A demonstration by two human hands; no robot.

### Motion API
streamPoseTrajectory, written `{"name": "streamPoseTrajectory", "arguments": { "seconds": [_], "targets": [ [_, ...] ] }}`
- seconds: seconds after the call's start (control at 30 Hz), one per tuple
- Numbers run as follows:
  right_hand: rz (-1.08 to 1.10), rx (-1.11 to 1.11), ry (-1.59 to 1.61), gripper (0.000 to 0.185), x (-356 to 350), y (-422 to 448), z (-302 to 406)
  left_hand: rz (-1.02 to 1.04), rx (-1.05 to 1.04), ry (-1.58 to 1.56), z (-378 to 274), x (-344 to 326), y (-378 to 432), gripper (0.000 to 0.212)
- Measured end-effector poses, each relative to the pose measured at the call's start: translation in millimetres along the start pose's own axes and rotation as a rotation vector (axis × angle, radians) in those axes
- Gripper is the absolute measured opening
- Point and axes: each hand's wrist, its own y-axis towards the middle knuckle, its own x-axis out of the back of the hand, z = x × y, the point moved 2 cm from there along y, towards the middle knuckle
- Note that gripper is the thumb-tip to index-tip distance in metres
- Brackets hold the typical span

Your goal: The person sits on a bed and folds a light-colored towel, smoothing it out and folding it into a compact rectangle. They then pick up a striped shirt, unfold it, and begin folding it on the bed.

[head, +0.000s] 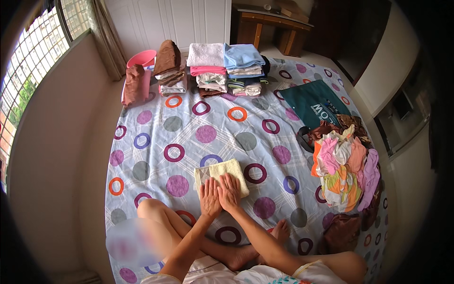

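Observation:
A pale yellow towel (pixel 227 168), folded into a rectangle, lies on the patterned bedsheet (pixel 191 220) just before my crossed legs. A greyish woven band (pixel 205 175) runs along its left side. My left hand (pixel 210 197) rests flat on the towel's lower left part, palm down. Beside it, my right hand (pixel 230 191) presses flat near the towel's middle, the two hands touching along their inner edges. Neither hand grasps anything; the fingers lie straight and mostly together. The cloth directly under both palms is hidden.
Folded stacks stand along the far edge: brown-topped (pixel 168 58), white-topped (pixel 205 55) and blue-topped (pixel 243 56). A rolled brown cloth (pixel 133 85) and a pink basin (pixel 142 58) are far left. At right lie a dark green bag (pixel 315 103) and a heap of loose clothes (pixel 340 167).

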Motion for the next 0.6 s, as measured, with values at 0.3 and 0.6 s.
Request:
{"name": "streamPoseTrajectory", "arguments": {
  "seconds": [0.3,0.6],
  "targets": [
    [-0.031,0.003,-0.031,0.045,-1.5,-3.1,-11.0,0.011,0.071,-0.040,-2.1,13.2,-0.3,0.049],
    [-0.057,-0.112,-0.115,0.049,6.6,-4.7,-11.7,-0.044,0.113,-0.128,8.5,12.7,-0.4,0.049]
  ]
}}
